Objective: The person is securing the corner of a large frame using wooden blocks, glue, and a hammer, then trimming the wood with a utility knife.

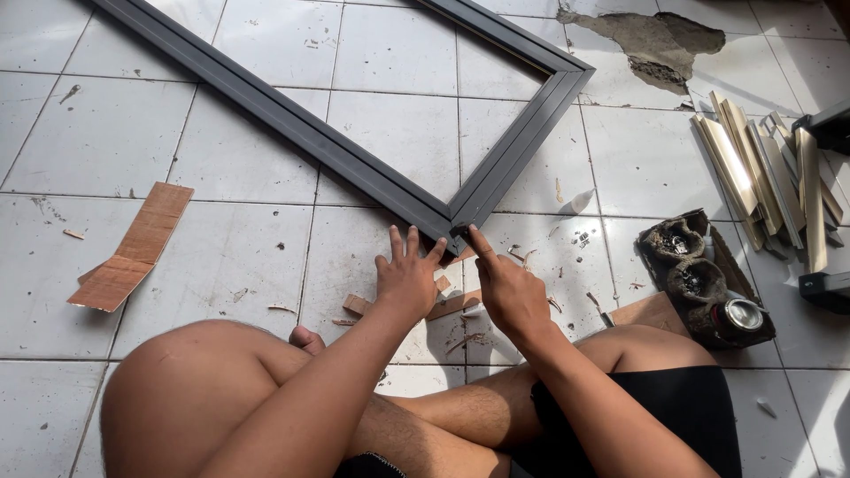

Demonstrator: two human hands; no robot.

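While the person sat cross-legged on the floor [106, 142], both bare knees filled the near part of the view, with black shorts [673, 407] on the right side. Just past the legs, the left hand [407, 279] lay flat on the tiles with its fingers spread wide, gripping nothing. Its fingertips came right up to the near corner of the frame [354, 159]. The right hand [509, 292] was beside it, loosely curled, with one finger stretched out and pressing on that same corner. It held nothing either.

Under and between the hands lay small wood scraps [443, 305] and thin shavings. A bent strip of cardboard [133, 252] lay well off to the left.

To the right of the right knee sat a dirty old box [699, 279] with dark round things and a shiny tin can [742, 314] in it.

The frame was dark grey and lay flat on the white tiles. Its two long bars met in a point at the hands, then ran away up and left, and up and right, to another corner farther off.

Farther right, a pile of pale wood strips [761, 177] lay fanned out, with dark metal bits at the edge of the view beside them. At the far top, a patch of tile was broken away, showing rough grey cement [655, 44]
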